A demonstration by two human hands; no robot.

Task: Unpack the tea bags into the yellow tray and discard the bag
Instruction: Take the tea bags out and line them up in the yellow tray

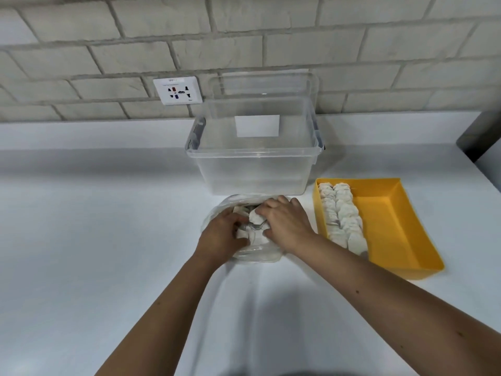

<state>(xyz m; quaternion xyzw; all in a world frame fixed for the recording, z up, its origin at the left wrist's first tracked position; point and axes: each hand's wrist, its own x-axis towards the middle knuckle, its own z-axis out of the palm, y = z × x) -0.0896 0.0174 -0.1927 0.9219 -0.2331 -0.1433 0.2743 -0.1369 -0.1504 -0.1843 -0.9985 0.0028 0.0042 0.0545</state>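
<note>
While both hands work inside a crumpled clear plastic bag (256, 257) on a white countertop (108, 240), the left hand (223, 236) and right hand (286, 223) curl their fingers round a clump of white paper tea bags (254, 226) gripped between them. Just right of the right hand, a yellow rectangular plastic tray (393, 221) holds two rows of tea bags (342, 213) along its hand-side wall. Beyond the fingertips stands a transparent plastic storage bin (254, 166).

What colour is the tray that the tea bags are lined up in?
Yellow. The tray shows best in the head view, with white tea bags along its left side.
</note>
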